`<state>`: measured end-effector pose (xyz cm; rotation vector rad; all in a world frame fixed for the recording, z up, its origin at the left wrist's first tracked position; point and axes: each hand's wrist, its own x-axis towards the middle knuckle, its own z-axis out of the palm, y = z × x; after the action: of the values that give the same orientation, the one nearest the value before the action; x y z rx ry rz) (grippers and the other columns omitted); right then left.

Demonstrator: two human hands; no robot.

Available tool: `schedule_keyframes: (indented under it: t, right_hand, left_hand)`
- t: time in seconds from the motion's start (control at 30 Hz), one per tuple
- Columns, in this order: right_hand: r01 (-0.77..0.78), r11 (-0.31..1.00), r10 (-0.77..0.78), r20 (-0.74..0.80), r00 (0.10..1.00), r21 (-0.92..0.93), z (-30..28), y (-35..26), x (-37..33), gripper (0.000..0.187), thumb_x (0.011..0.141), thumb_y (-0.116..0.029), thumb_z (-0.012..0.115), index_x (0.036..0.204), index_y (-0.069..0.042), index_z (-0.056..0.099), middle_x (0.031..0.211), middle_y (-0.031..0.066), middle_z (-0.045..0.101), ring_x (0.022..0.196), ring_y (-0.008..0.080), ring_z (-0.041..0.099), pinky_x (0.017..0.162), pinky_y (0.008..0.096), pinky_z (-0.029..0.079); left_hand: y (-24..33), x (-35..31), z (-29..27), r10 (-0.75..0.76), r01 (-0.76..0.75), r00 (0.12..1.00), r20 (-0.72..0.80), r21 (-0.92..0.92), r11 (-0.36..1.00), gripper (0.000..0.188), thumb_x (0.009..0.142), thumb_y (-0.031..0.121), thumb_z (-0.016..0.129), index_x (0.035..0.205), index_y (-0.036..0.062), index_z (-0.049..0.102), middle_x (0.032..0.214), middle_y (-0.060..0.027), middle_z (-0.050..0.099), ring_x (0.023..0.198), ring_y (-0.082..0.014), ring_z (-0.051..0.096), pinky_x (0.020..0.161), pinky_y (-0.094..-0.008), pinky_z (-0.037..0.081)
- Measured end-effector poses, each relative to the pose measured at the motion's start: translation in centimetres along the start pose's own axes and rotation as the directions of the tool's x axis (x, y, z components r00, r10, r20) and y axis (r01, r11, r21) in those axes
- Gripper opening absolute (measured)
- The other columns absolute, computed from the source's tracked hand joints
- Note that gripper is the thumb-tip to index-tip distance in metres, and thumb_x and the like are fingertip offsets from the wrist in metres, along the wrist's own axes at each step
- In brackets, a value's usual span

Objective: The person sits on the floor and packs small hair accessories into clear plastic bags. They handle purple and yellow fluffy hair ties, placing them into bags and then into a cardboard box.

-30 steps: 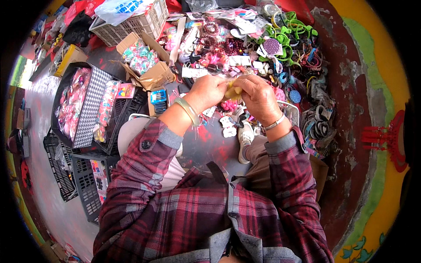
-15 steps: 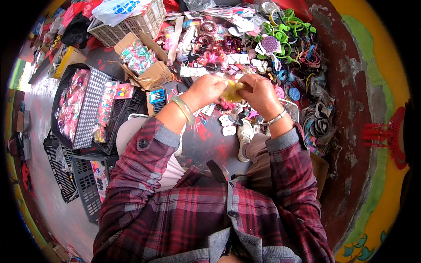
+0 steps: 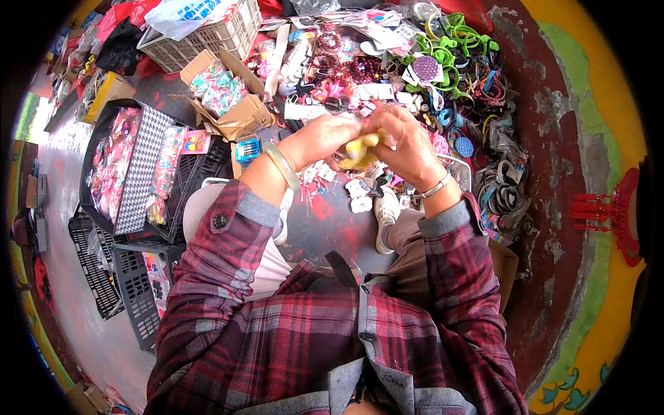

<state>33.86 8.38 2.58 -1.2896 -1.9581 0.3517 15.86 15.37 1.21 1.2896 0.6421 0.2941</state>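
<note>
A soft yellow item point(image 3: 360, 151), crumpled and fluffy-looking, is held between my two hands in front of me; its exact kind I cannot make out. My left hand point(image 3: 326, 138) comes in from the left with its fingers closed at the item's upper edge. My right hand point(image 3: 407, 144) is curled round its right side, thumb and fingers pinching it. The fingertips of both hands meet above it and partly hide it. Just beyond and below lies a spread of small hair accessories point(image 3: 339, 90), some on white cards.
Green headbands point(image 3: 449, 55) pile up at the far right, dark bands point(image 3: 499, 190) nearer. On the left stand an open carton point(image 3: 245, 114) of small packets, a black crate point(image 3: 138, 277) and a checked box point(image 3: 142, 169) of bagged pink goods. A plastic basket point(image 3: 235, 34) stands far left.
Both hands have turned and drawn closer together. The yellow item, flatter and stretched between them before, is now bunched up and hangs a little lower.
</note>
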Motion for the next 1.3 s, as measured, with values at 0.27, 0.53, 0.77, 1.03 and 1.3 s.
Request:
schedule_keyframes:
  t: [0.27, 0.53, 0.77, 1.03, 1.3]
  right_hand:
    - [-0.612, 0.734, 0.533, 0.309, 0.788, 0.294, -0.2, 1.3, -0.7, 0.021, 0.070, 0.002, 0.061, 0.090, -0.001, 0.053, 0.086, 0.0029, 0.058, 0.079, 0.0081, 0.056, 0.071, 0.0222, 0.046]
    - [-0.695, 0.475, 0.597, 0.382, 0.705, 0.540, -0.2, 0.7, -0.6, 0.026, 0.069, -0.005, 0.062, 0.095, 0.001, 0.059, 0.081, 0.0043, 0.061, 0.070, 0.0112, 0.057, 0.064, 0.0238, 0.046]
    - [-0.761, 0.267, 0.581, 0.531, 0.617, 0.592, -0.7, 1.6, -0.9, 0.025, 0.070, -0.004, 0.060, 0.094, 0.001, 0.060, 0.082, 0.0057, 0.062, 0.068, 0.0130, 0.059, 0.065, 0.0247, 0.047]
    - [-0.610, 0.220, 0.657, 0.347, 0.670, 0.761, -0.2, 2.8, -1.1, 0.023, 0.073, -0.001, 0.059, 0.095, 0.001, 0.060, 0.085, 0.0065, 0.063, 0.073, 0.0152, 0.061, 0.068, 0.0261, 0.048]
    - [-0.490, 0.318, 0.664, 0.178, 0.726, 0.812, -0.3, 2.3, -0.8, 0.021, 0.077, 0.001, 0.056, 0.097, 0.004, 0.062, 0.089, 0.0090, 0.065, 0.080, 0.0158, 0.062, 0.077, 0.0275, 0.048]
  left_hand:
    - [-1.2, 0.7, -0.7, 0.091, -0.091, 0.996, 0.009, 0.122, 0.988, 0.037, 0.090, 0.029, 0.042, 0.108, 0.0008, 0.056, 0.079, -0.0063, 0.058, 0.057, -0.0116, 0.056, 0.042, -0.0233, 0.047]
    - [-1.2, 0.6, -0.2, 0.112, -0.111, 0.994, -0.012, 0.026, 0.993, 0.034, 0.092, 0.028, 0.040, 0.108, 0.0018, 0.055, 0.082, -0.0080, 0.059, 0.064, -0.0136, 0.058, 0.045, -0.0244, 0.050]
    - [-0.6, 0.3, 0.6, 0.075, -0.077, 0.997, -0.033, -0.075, 0.994, 0.035, 0.093, 0.032, 0.039, 0.109, 0.0023, 0.049, 0.088, -0.0088, 0.057, 0.074, -0.0163, 0.059, 0.050, -0.0265, 0.052]
    - [-1.2, 1.1, -0.3, 0.401, -0.317, 0.857, -0.325, 0.282, 0.906, 0.029, 0.090, 0.027, 0.052, 0.107, 0.0038, 0.052, 0.091, -0.0062, 0.059, 0.077, -0.0100, 0.058, 0.056, -0.0218, 0.047]
    - [-1.7, 1.5, -0.1, 0.443, -0.338, 0.829, -0.342, 0.323, 0.884, 0.016, 0.082, 0.013, 0.061, 0.089, 0.0000, 0.056, 0.081, -0.0062, 0.062, 0.074, -0.0116, 0.058, 0.066, -0.0261, 0.047]
